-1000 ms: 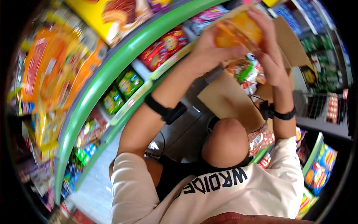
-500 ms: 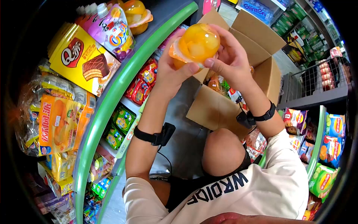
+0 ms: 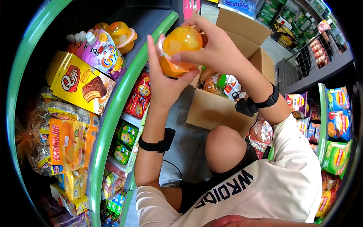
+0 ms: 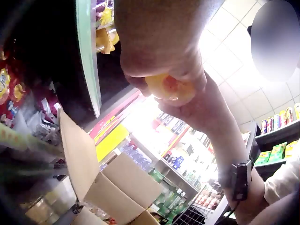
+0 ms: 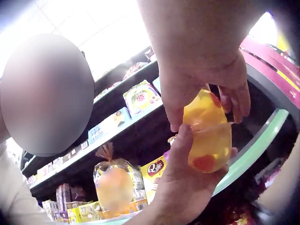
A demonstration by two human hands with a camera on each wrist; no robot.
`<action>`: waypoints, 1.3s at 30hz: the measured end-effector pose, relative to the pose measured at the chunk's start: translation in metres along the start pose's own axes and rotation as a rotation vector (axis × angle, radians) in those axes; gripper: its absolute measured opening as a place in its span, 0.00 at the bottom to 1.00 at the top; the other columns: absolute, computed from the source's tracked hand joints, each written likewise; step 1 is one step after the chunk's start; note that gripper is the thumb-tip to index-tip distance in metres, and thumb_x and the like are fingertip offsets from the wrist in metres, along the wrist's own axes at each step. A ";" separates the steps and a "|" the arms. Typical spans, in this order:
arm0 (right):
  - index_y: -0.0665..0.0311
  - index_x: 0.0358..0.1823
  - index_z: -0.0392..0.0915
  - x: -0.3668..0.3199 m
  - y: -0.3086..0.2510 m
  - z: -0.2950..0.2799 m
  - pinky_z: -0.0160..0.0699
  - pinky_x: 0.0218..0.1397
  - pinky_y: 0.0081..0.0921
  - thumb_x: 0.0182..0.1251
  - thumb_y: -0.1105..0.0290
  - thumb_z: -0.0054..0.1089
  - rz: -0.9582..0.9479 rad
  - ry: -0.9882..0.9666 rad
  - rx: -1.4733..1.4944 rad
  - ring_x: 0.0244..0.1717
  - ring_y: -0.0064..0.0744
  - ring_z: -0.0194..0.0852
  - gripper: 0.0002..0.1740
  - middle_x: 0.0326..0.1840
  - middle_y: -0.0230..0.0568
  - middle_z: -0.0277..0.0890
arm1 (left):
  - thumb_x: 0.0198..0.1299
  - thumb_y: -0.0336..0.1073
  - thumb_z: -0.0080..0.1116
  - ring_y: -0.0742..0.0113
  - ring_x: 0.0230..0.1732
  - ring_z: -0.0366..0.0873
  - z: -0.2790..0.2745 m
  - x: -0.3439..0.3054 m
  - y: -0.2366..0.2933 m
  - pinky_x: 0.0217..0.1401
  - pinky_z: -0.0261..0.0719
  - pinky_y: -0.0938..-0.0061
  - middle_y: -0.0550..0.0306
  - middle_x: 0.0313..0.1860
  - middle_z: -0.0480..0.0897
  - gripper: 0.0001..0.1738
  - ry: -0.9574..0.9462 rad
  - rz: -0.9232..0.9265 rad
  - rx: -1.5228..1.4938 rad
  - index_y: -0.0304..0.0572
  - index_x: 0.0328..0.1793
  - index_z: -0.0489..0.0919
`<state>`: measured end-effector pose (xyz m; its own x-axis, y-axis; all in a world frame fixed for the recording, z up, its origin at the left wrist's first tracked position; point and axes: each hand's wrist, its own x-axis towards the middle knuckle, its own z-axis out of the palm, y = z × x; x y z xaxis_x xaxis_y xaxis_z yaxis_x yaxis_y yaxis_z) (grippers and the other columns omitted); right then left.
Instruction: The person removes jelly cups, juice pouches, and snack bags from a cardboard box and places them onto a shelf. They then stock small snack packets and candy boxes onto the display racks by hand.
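Note:
Both hands hold an orange jelly cup (image 3: 180, 43), a clear two-domed pack with fruit pieces inside and a pale rim round its middle. My left hand (image 3: 166, 85) grips its lower dome, thumb across the near side. From the right, my right hand (image 3: 210, 49) grips the upper dome with thumb and fingers. In the right wrist view the jelly cup (image 5: 206, 131) sits between the two hands. Similar jelly cups (image 3: 123, 36) stand at the back of the shelf on the left, beside purple spouted pouches (image 3: 102, 51).
A green-edged shelf (image 3: 113, 102) curves along the left, carrying yellow cake boxes (image 3: 81, 83) and orange bread packs (image 3: 66, 145). Below the right arm an open cardboard box (image 3: 219, 109) holds packaged snacks. Chip bags (image 3: 336, 126) and a wire basket (image 3: 302, 56) stand at the right.
The hands have carried the jelly cup from over the cardboard box leftward to the shelf edge. The cup has turned in the hands, and the view has swung towards the shelf.

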<state>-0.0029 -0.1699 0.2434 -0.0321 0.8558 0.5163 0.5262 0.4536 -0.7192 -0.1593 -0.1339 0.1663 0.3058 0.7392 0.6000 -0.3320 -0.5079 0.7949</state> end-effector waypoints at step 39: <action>0.70 0.63 0.65 -0.009 0.011 0.060 0.78 0.62 0.29 0.50 0.58 0.82 0.176 0.216 0.360 0.55 0.32 0.79 0.45 0.54 0.43 0.78 | 0.56 0.40 0.73 0.32 0.67 0.69 0.007 0.012 -0.032 0.68 0.70 0.48 0.30 0.67 0.68 0.41 0.386 0.534 0.744 0.31 0.70 0.63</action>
<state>-0.0479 -0.1574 0.2029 0.2298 0.8733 0.4296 0.1779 0.3962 -0.9007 -0.1392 -0.1120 0.1487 -0.0763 0.3589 0.9303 0.3434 -0.8665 0.3624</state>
